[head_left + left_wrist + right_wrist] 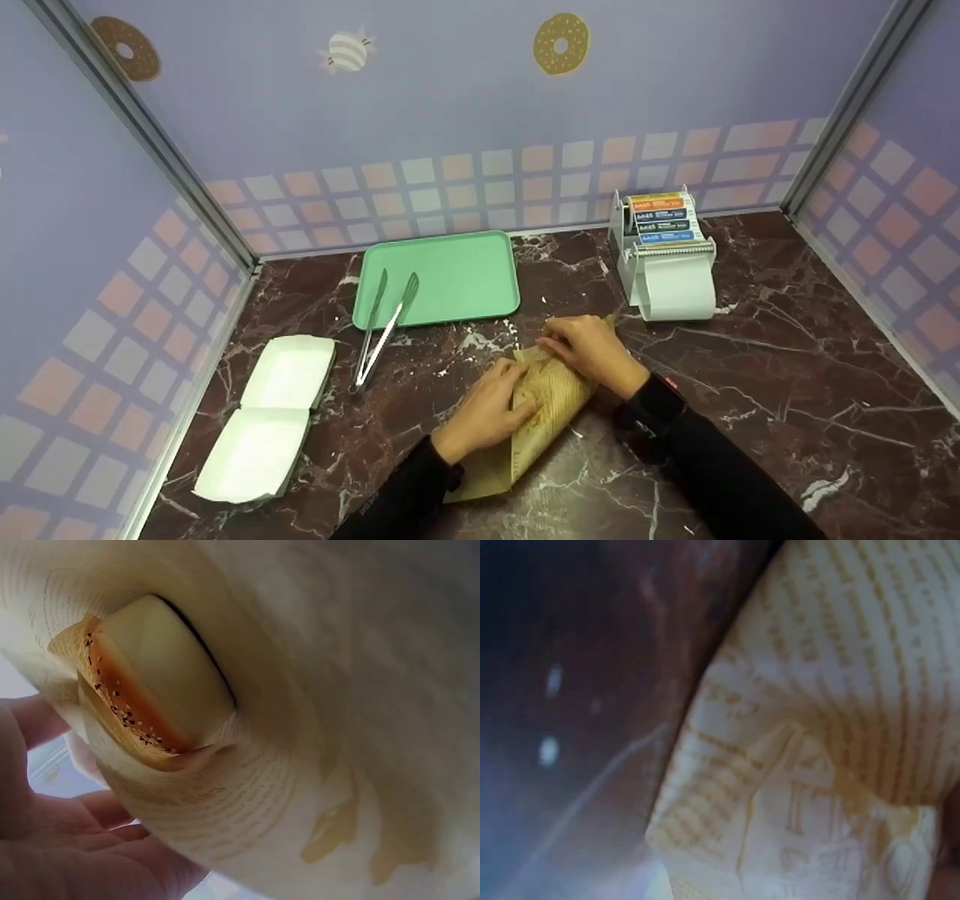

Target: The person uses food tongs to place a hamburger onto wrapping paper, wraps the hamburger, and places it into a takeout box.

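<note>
A sheet of printed tan wrapping paper (559,394) is rolled into a tube and lies slanted on the counter. Inside it, in the left wrist view, sits a piece of bread (169,675) with a browned crust and black and white seeds. My left hand (484,409) rests against the near left side of the roll, thumb and fingers spread along the paper. At the far end my right hand (592,349) pinches the paper with bent fingers. Close up in the right wrist view, the wrapping paper (795,787) shows creased, folded corners.
A white takeout box (281,420) lies unfolded at left. Metal tongs (386,330) lean on a green tray (465,274) at the back. A label dispenser (664,255) with a hanging white strip stands at back right. Walls (465,97) enclose the marble counter (750,360).
</note>
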A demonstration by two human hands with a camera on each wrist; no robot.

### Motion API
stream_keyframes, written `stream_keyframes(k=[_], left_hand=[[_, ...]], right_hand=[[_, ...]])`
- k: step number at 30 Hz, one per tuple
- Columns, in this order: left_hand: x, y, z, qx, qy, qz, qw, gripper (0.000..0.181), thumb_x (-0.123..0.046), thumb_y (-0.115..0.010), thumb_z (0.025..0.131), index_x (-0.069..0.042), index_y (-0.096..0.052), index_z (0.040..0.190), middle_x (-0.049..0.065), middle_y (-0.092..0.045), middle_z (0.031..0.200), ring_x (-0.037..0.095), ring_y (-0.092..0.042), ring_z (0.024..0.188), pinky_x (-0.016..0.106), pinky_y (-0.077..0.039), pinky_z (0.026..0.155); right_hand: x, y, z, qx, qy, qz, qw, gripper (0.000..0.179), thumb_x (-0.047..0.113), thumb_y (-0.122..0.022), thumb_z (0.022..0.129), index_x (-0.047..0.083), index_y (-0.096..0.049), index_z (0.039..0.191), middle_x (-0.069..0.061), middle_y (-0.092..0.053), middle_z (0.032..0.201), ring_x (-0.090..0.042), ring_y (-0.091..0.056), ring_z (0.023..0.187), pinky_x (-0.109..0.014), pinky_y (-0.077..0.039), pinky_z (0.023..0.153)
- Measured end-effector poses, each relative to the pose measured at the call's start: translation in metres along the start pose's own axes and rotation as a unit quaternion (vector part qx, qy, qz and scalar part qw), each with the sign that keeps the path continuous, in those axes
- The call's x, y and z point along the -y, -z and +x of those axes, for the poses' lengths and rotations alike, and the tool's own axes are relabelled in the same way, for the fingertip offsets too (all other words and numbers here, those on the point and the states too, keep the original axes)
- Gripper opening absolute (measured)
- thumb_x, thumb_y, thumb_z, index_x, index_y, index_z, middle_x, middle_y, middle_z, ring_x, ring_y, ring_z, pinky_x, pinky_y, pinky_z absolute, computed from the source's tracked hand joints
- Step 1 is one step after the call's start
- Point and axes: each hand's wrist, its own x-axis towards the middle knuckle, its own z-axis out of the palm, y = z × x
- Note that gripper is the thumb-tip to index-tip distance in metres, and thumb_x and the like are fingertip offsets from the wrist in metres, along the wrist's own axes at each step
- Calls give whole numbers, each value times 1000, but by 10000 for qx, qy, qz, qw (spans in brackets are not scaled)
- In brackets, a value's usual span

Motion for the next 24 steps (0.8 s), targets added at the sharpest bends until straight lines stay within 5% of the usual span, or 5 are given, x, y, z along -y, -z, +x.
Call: stream_keyframes(k=[6, 14, 18, 24], left_hand=[[-1, -4, -2, -11, 32, 74, 10000, 64, -30, -62, 101, 3, -43, 152, 10, -52, 133, 18, -55, 104, 39, -53, 96], [-2, -5, -1, 36, 188, 90, 9998, 64, -31, -57, 104, 1, -37, 155, 13, -48, 144, 27, -55, 124, 48, -47, 109], [-3, -5, -1, 38, 236, 113, 9997, 63, -31, -55, 104, 1, -36, 156, 13, -47, 146, 28, -55, 124, 50, -46, 109], [-5, -7, -1, 136, 392, 161, 9990, 75, -43, -57, 103, 0, -31, 158, 13, -45, 149, 27, -55, 125, 50, -45, 111]], right_hand=[[-3, 0, -3, -9, -262, 123, 9996, 11, 27, -76, 92, 17, -73, 89, 0, -76, 80, -15, -71, 67, -47, -56, 74], [-11, 2, 1, -111, -183, 530, 9984, 13, 24, -75, 92, 12, -71, 96, -6, -77, 86, -20, -74, 71, -34, -62, 64], [-15, 15, 1, 557, -158, 723, 9957, 24, 26, -74, 94, 9, -72, 109, -10, -77, 95, -21, -74, 78, -33, -62, 70], [-20, 52, -2, 1711, -563, 1294, 9751, 35, 14, -81, 87, 4, -73, 119, -4, -77, 88, -12, -70, 72, -28, -60, 65]])
